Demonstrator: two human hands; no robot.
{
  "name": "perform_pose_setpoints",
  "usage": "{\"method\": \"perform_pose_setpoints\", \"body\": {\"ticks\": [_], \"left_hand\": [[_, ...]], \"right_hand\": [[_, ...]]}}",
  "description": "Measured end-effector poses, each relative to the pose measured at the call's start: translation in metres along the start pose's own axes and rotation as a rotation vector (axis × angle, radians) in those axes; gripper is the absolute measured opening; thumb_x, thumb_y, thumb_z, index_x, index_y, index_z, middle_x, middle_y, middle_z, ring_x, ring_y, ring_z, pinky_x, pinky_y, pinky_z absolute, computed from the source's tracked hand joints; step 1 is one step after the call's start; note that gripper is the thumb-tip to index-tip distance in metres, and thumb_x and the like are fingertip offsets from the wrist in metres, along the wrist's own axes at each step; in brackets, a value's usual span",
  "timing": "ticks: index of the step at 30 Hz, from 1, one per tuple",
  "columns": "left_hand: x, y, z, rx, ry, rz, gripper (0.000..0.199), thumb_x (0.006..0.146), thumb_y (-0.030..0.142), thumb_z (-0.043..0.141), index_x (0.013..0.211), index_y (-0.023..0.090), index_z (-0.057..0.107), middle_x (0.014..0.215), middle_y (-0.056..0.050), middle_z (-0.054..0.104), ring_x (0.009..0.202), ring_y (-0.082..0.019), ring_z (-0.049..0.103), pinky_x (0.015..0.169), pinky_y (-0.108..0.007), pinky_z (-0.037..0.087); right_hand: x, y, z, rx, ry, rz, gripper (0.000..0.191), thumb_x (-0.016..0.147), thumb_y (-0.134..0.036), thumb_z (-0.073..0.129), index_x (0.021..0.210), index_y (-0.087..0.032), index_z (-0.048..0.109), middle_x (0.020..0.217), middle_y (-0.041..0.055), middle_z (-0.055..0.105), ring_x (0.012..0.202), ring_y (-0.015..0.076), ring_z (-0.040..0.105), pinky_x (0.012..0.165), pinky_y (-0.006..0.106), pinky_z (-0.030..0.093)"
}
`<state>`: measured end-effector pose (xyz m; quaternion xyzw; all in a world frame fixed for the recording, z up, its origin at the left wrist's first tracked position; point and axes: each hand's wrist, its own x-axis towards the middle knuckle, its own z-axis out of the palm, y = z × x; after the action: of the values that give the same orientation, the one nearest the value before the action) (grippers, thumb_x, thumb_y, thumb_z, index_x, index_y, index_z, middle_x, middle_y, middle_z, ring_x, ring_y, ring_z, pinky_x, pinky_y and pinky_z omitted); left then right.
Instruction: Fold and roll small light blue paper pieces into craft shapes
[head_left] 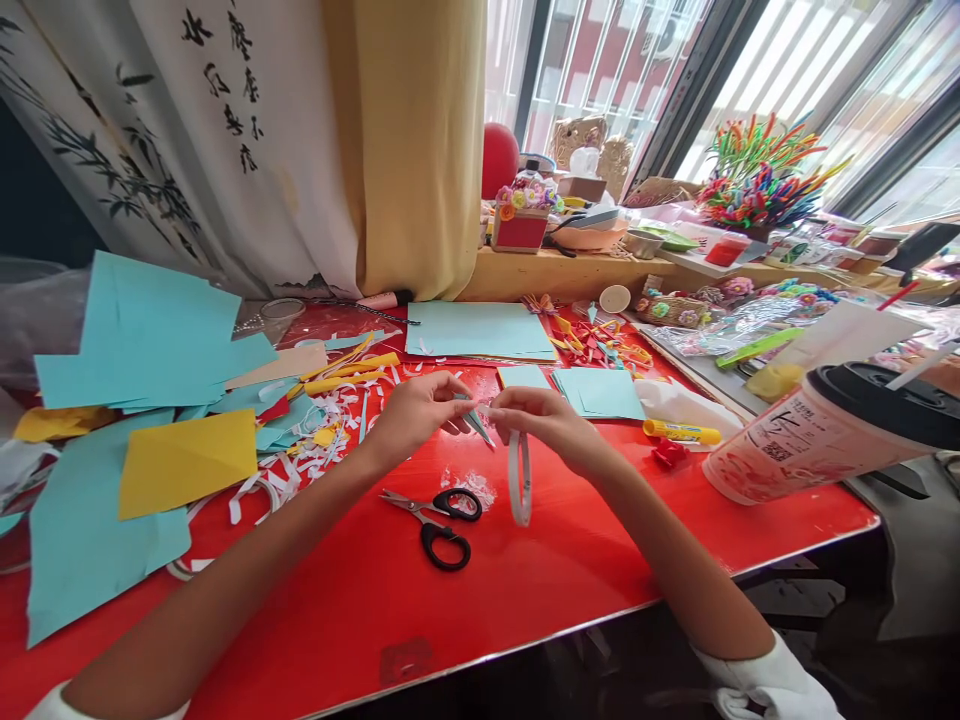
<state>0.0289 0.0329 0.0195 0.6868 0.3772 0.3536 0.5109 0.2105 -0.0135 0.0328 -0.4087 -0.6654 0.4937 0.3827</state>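
Blue paper, a small narrow piece, is pinched in the left fingers, probably to steady something so slight, while the right fingers close beside it with a tape roll hanging from them, seemingly for handy use. Nearer the body than the fingers, scissors lie on the table, within easy reach.

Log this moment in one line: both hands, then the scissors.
left hand: holding small blue paper | right hand: holding tape roll, hanging below fingers | scissors: lying on red table
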Motion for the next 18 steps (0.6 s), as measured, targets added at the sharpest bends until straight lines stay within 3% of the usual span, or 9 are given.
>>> {"method": "perform_pose_setpoints", "body": {"ticks": [5,18], "left_hand": [[-0.003,0.003,0.006,-0.116,0.084,-0.03,0.025,0.07,0.034,0.066,0.08,0.012,0.06,0.07,-0.003,0.066,0.064,-0.016,0.066,0.065,-0.029,0.056],[-0.004,-0.002,0.009,-0.2,-0.002,-0.077,0.03,0.071,0.036,0.065,0.086,0.011,0.062,0.078,-0.005,0.068,0.069,-0.016,0.066,0.071,-0.03,0.055]], "right_hand": [[0.005,0.013,0.017,-0.049,0.073,0.016,0.026,0.079,-0.04,0.055,0.075,-0.014,0.055,0.062,-0.0018,0.049,0.055,0.0068,0.044,0.05,0.021,0.035],[0.008,0.018,0.013,-0.195,0.141,0.0,0.027,0.08,-0.039,0.052,0.077,-0.013,0.061,0.059,-0.0007,0.052,0.053,0.0076,0.044,0.05,0.021,0.035]]}}
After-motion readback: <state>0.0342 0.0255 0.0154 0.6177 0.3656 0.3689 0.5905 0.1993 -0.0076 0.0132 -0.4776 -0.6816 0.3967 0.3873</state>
